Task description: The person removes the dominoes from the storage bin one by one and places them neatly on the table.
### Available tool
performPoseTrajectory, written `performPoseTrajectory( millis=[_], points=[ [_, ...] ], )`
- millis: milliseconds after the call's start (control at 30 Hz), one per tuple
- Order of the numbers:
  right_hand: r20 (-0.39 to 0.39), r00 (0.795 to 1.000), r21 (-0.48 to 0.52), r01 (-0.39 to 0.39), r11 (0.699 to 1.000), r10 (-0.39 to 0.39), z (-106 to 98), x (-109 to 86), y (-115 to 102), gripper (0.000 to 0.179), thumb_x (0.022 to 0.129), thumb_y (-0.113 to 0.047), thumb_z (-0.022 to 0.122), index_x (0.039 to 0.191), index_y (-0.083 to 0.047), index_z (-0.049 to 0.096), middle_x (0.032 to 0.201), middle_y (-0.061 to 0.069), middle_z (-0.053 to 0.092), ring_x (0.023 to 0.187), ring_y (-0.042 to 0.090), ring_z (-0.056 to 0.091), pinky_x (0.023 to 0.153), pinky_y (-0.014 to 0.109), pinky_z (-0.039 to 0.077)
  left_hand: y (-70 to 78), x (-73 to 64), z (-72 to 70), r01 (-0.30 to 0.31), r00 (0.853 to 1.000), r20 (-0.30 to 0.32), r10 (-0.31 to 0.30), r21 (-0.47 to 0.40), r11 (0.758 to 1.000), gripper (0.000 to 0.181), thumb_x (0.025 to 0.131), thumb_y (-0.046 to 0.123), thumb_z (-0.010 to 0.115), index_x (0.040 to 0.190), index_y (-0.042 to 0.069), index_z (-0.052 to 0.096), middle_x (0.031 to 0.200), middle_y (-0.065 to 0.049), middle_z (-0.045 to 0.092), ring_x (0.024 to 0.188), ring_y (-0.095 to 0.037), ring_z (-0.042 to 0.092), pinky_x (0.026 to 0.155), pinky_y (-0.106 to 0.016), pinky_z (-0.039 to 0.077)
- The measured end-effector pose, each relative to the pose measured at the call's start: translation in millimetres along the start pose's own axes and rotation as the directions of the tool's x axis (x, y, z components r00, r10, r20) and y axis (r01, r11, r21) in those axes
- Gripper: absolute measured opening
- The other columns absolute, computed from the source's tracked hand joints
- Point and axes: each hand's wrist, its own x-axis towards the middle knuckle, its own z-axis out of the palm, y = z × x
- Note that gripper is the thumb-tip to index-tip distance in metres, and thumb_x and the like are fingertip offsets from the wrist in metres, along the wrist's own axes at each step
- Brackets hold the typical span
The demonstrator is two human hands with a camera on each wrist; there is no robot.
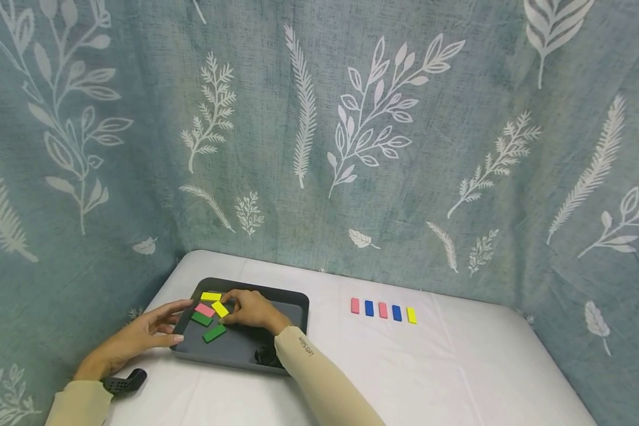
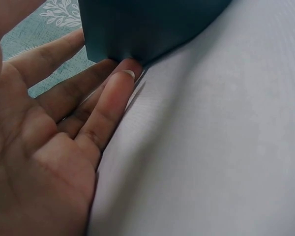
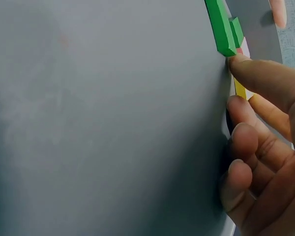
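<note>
A dark grey tray (image 1: pixel 239 352) holds several small coloured blocks. My right hand (image 1: pixel 251 309) reaches into it, pinching a yellow block (image 1: pixel 220 309) between thumb and fingers; in the right wrist view that yellow block (image 3: pixel 240 89) shows between the fingertips. Around it lie another yellow block (image 1: pixel 210 296), a pink block (image 1: pixel 205 310), a green block (image 1: pixel 202 319) and a second green block (image 1: pixel 215 333). My left hand (image 1: pixel 148 329) rests at the tray's left side. Its fingers, loosely extended, touch the tray's outer wall (image 2: pixel 137 29) in the left wrist view.
Right of the tray, on the white-covered table (image 1: pixel 458 367), stands a spaced row: a pink block (image 1: pixel 355 306), a blue block (image 1: pixel 370 308), a pink block (image 1: pixel 383 310), a blue block (image 1: pixel 396 313) and a yellow block (image 1: pixel 412 315). A leaf-patterned curtain (image 1: pixel 319 148) closes off the back and sides.
</note>
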Motion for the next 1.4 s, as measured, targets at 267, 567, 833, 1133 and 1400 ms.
performPoseTrajectory(
  millis=[267, 567, 833, 1133, 1400],
  points=[
    [0.017, 1.0, 0.016, 0.014, 1.0, -0.014, -0.2, -1.3, -1.6, 0.031, 0.088, -0.027, 0.084, 0.115, -0.017, 0.072, 0.076, -0.007, 0.065, 0.065, 0.005, 0.06, 0.062, 0.021, 0.048, 2.5, -1.4, -0.7, 0.037, 0.999, 0.0, -0.037, -0.017, 0.999, 0.08, 0.094, 0.024, 0.077, 0.161, 0.019, 0.034, 0.157, -0.02, 0.036, 0.137, -0.043, 0.037, 0.1, -0.057, 0.041],
    [0.056, 0.997, 0.031, 0.043, 0.999, -0.045, -1.8, -3.1, -2.9, 0.017, 0.09, -0.032, 0.082, 0.088, -0.018, 0.072, 0.075, -0.011, 0.065, 0.064, 0.004, 0.056, 0.06, 0.02, 0.046, 2.2, -3.4, -2.0, 0.029, 0.999, -0.016, -0.029, 0.011, 1.0, 0.079, 0.094, 0.025, 0.077, 0.161, 0.017, 0.035, 0.155, -0.021, 0.039, 0.134, -0.042, 0.041, 0.099, -0.057, 0.042],
    [0.075, 0.994, 0.057, 0.078, 0.995, -0.082, -3.0, -1.2, -0.9, 0.026, 0.093, -0.028, 0.079, 0.115, -0.015, 0.072, 0.076, -0.009, 0.066, 0.064, 0.004, 0.059, 0.06, 0.02, 0.047, 0.3, -3.6, -4.1, 0.026, 1.0, -0.014, -0.026, 0.017, 1.0, 0.079, 0.094, 0.025, 0.077, 0.16, 0.019, 0.035, 0.156, -0.02, 0.038, 0.134, -0.041, 0.041, 0.099, -0.056, 0.042],
    [0.164, 0.98, -0.02, 0.115, 0.993, -0.11, -6.0, 2.6, -2.0, 0.046, 0.096, -0.029, 0.075, 0.14, -0.024, 0.064, 0.07, -0.009, 0.063, 0.058, 0.004, 0.054, 0.058, 0.019, 0.045, -2.1, -0.9, -2.9, 0.036, 0.999, -0.015, -0.036, 0.015, 0.999, 0.08, 0.093, 0.027, 0.079, 0.16, 0.02, 0.036, 0.156, -0.019, 0.039, 0.134, -0.04, 0.042, 0.099, -0.056, 0.042],
    [0.145, 0.986, -0.031, 0.094, 0.995, -0.089, -7.4, 2.4, 0.0, 0.041, 0.091, -0.026, 0.082, 0.128, -0.018, 0.068, 0.074, -0.007, 0.065, 0.059, 0.005, 0.056, 0.057, 0.019, 0.047, 1.3, 1.8, -1.1, 0.062, 0.998, -0.024, -0.062, 0.001, 0.998, 0.083, 0.091, 0.028, 0.081, 0.16, 0.02, 0.036, 0.157, -0.018, 0.038, 0.133, -0.039, 0.042, 0.099, -0.055, 0.042]
  ],
)
